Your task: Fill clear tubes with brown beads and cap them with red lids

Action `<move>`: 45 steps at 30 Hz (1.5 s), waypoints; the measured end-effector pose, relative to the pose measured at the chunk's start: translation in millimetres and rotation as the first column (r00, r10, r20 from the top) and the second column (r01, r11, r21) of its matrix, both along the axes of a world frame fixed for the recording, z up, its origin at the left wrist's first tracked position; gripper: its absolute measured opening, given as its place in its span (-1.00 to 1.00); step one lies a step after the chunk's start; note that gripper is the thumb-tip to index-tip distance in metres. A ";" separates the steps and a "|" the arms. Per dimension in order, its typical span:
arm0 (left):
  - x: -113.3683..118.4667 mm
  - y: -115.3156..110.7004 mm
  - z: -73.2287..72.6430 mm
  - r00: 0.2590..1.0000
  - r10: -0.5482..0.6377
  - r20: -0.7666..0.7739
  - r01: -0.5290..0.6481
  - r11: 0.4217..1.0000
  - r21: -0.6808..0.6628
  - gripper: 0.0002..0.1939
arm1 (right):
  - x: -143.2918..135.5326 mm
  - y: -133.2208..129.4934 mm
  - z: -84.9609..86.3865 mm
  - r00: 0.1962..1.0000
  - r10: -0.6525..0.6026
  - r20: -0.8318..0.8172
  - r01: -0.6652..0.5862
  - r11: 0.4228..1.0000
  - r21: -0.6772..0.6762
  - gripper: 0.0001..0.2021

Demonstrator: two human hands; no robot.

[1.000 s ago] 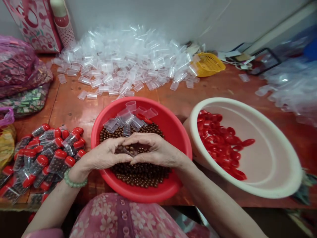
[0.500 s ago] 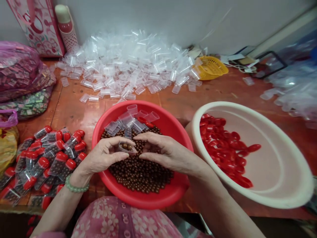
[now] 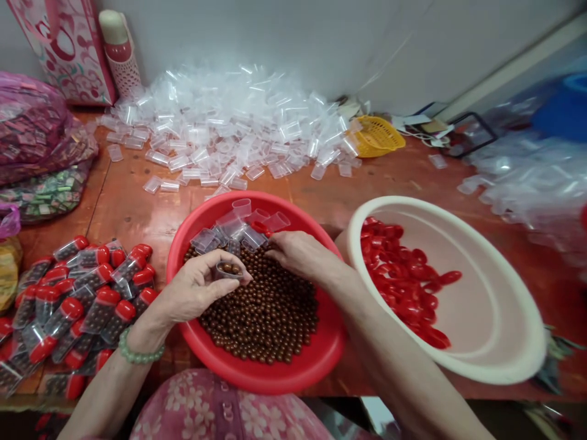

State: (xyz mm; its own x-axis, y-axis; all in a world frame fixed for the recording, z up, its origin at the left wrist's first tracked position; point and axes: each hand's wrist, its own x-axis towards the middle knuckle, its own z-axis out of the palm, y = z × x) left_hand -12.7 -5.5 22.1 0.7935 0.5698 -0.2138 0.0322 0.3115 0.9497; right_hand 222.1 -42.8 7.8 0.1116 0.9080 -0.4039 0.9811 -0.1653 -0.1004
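My left hand [image 3: 206, 284] is closed around a small clear plastic container [image 3: 229, 269], its open oval end toward me and brown beads visible inside. My right hand [image 3: 298, 250] reaches into the red basin [image 3: 261, 384], fingers bent together beside a few red caps [image 3: 261, 228]; whether a cap is between the fingertips is hidden. Shiny brown beads [image 3: 263, 318] fill much of the basin beneath both hands. Several clear containers without caps [image 3: 229, 226] lie on the beads at the basin's far side.
A pale basin [image 3: 498, 293] holding red caps stands on the right. Filled, red-capped containers [image 3: 87, 299] are heaped at left. Along the wall lies a pile of clear containers [image 3: 229, 128], with a yellow basket [image 3: 378, 135] beside it. Bagged packets [image 3: 36, 134] and a flask [image 3: 120, 55] are at far left.
My right hand has moved away from the container, up and to the right, toward the red caps in the basin. My left hand keeps hold of the container. The view has shifted slightly.
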 end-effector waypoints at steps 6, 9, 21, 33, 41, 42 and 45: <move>0.1 2.1 -5.9 0.998 0.054 0.038 -0.049 0.992 -0.118 -0.77 | -21.7 -7.0 -13.0 0.998 0.054 0.044 -0.049 0.991 -0.122 -0.80; 0.3 3.1 -6.5 0.998 0.046 0.036 -0.041 0.992 -0.118 -0.79 | -22.5 -8.0 -9.8 0.996 0.079 0.036 -0.074 0.990 -0.123 -0.82; 1.2 3.0 -11.9 0.995 0.054 0.090 -0.045 0.994 -0.097 -0.78 | -52.0 -19.7 40.9 0.784 0.381 -0.491 -0.019 0.805 0.593 -0.81; 0.1 3.7 -14.1 0.974 0.120 0.195 -0.088 0.982 -0.165 -0.76 | -56.7 -22.7 33.4 0.806 0.449 -0.386 -0.172 0.801 0.573 -0.60; -6.7 4.8 -17.2 0.963 0.153 0.222 -0.088 0.956 -0.279 -0.64 | -28.0 -40.6 30.5 0.864 0.287 -0.414 -0.120 0.916 0.383 -0.72; -6.4 5.2 -16.8 0.962 0.175 0.208 -0.113 0.954 -0.278 -0.64 | -21.9 -42.6 28.0 0.893 0.251 -0.375 -0.140 0.944 0.299 -0.72; -3.9 6.5 -15.1 0.965 0.228 0.128 -0.197 0.955 -0.220 -0.68 | -4.1 -41.6 20.4 0.966 0.139 -0.217 -0.117 0.987 0.110 -0.72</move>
